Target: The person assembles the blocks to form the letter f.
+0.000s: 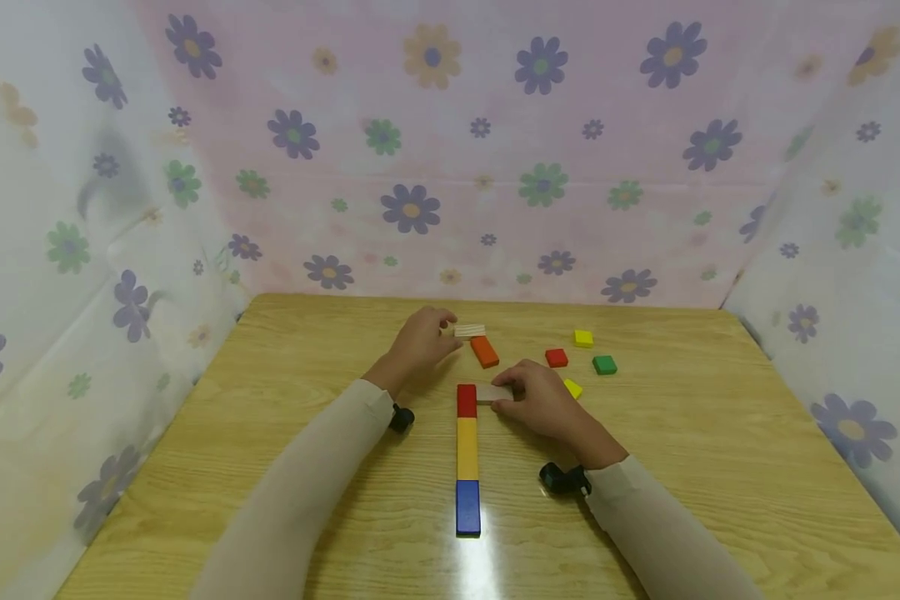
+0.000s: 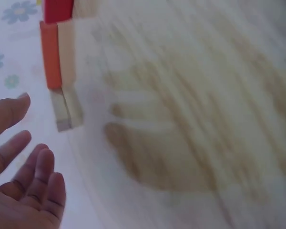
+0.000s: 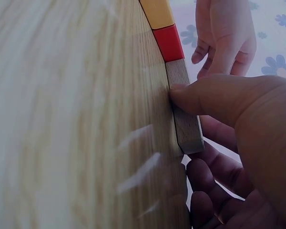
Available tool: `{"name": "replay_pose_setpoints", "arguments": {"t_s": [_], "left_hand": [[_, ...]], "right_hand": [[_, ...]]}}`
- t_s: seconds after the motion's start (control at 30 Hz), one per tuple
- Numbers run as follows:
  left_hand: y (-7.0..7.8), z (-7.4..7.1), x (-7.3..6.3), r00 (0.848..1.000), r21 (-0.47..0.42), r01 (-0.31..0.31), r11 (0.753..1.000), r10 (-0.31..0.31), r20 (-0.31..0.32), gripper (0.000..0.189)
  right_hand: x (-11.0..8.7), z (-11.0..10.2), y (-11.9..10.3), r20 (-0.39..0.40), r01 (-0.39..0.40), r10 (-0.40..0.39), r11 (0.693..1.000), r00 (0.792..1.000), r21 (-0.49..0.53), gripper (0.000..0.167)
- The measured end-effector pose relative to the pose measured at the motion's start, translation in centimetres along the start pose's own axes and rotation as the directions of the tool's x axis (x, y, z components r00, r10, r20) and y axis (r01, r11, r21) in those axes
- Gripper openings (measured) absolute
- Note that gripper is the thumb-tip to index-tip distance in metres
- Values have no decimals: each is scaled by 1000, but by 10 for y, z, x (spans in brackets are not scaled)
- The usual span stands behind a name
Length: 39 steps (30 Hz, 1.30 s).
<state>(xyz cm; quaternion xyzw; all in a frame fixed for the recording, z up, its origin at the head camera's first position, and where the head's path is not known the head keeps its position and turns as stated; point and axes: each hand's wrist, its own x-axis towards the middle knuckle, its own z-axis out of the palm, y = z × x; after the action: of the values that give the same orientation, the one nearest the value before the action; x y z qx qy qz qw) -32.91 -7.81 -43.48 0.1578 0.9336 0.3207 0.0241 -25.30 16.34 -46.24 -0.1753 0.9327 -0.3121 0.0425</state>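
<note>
Right hand setting a plain block against the red end of the colour row

The right hand (image 1: 542, 403) pinches a plain block (image 1: 490, 392) flat on the bench (image 1: 720, 467), touching the right side of the row's red block (image 1: 467, 400); I'd say keep it flat and slide it snug without nudging the row, since yellow (image 1: 467, 448) and blue (image 1: 468, 507) just sit end to end behind red. The left hand (image 1: 418, 342) is released, fingers loose, hovering just left of a second plain block (image 1: 470, 331) and an orange one (image 1: 484, 351), beyond the row's red end. Loose red (image 1: 557, 357), yellow and green (image 1: 604, 364) squares crowd the row's right, so room there is tight; left of the row it's bare wood to the edge.
</note>
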Motion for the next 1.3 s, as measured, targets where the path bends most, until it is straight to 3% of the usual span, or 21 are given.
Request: {"name": "replay_pose_setpoints", "arguments": {"t_s": [0.43, 0.67, 0.93, 1.17, 1.3], "left_hand": [[-3, 0, 12, 1000, 9, 16, 1000, -16, 9, 51], [-3, -2, 16, 1000, 69, 26, 997, -27, 15, 53], [1, 2, 21, 998, 10, 35, 999, -35, 47, 54], [6, 5, 18, 992, -75, 96, 993, -89, 91, 54], [8, 5, 18, 993, -62, 89, 994, -83, 88, 54]], "right_hand": [[-1, -1, 1, -5, 3, -3, 1000, 1000, 24, 28], [-1, 0, 2, -5, 7, -7, 999, 1000, 31, 28], [-2, -1, 3, -11, 17, -17, 1000, 1000, 22, 28], [-2, -2, 0, -7, 13, -12, 999, 1000, 32, 27], [-1, -1, -1, -4, 19, -19, 999, 1000, 35, 28]]}}
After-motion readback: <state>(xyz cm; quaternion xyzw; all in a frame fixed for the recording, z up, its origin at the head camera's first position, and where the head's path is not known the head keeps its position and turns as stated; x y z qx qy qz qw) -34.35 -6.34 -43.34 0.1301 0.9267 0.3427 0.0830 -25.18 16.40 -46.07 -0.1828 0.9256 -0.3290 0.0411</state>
